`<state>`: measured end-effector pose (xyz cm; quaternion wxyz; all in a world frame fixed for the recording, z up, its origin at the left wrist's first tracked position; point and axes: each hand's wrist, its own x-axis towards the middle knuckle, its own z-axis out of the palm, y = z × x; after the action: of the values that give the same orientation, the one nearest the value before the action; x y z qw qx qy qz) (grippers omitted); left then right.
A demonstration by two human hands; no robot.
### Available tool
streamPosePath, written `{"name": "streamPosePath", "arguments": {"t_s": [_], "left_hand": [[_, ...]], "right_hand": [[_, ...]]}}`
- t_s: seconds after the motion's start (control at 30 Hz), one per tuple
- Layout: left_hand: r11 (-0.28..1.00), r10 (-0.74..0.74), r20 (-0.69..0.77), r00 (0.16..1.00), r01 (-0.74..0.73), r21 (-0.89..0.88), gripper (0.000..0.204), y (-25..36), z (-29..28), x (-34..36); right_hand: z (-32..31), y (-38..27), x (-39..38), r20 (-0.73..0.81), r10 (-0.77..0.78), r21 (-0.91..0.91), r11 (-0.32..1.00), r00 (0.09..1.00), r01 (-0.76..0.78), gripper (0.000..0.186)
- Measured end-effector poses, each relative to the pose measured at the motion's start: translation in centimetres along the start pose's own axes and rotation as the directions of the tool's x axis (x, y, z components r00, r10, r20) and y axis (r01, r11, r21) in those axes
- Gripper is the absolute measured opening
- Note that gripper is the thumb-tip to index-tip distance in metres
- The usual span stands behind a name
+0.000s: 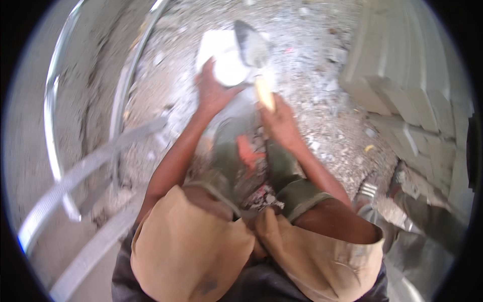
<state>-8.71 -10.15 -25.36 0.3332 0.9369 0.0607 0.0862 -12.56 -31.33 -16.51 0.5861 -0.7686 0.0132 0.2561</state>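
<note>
You grip a trowel [255, 54] beside a white object [224, 54] on rubble-strewn ground [314, 48]
Your right hand [280, 123] is closed around the pale handle [264, 94], the blade overlapping the object's right side, contact unclear; your left hand [213, 93] is spread, fingers at the left edge, thumb at the near one, the object too bright to identify

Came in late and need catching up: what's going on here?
The person's right hand holds a trowel by its pale yellow handle, blade pointing away. The left hand is at the near left edge of a bright white object, too washed out to identify. The blade is at that object's right side; whether they touch is unclear. Gritty ground surrounds them.
</note>
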Motion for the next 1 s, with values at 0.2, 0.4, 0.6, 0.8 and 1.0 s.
{"name": "streamPosePath", "arguments": {"t_s": [0.2,0.4,0.6,0.8,1.0], "left_hand": [[0.949,0.071,0.266,0.961,0.017,-0.316,0.118,-3.3,-2.1,0.3],[0.953,0.048,0.245,0.968,0.029,-0.302,0.124,-0.9,-3.1,-0.5],[0.972,-0.037,-0.085,0.996,0.016,-0.235,0.124,-4.9,2.8,-1.1],[0.992,0.108,0.149,0.983,-0.097,-0.075,0.120,-1.9,0.4,0.4],[0.999,0.023,0.012,1.000,-0.023,-0.026,0.115,-2.2,-1.1,-1.5]], "right_hand": [[1.4,1.2,0.5,-0.065,-0.201,-0.112,0.975,0.977,0.193,0.060],[0.5,1.3,-3.0,0.013,-0.264,-0.042,0.963,0.964,0.264,0.045],[1.9,4.4,0.7,-0.149,-0.258,-0.106,0.964,0.955,0.244,0.046],[-1.6,2.0,-0.9,-0.199,-0.148,-0.026,0.989,0.969,0.146,0.044],[0.9,-0.1,-1.5,-0.053,-0.219,-0.097,0.972,0.974,0.213,0.048]]}}
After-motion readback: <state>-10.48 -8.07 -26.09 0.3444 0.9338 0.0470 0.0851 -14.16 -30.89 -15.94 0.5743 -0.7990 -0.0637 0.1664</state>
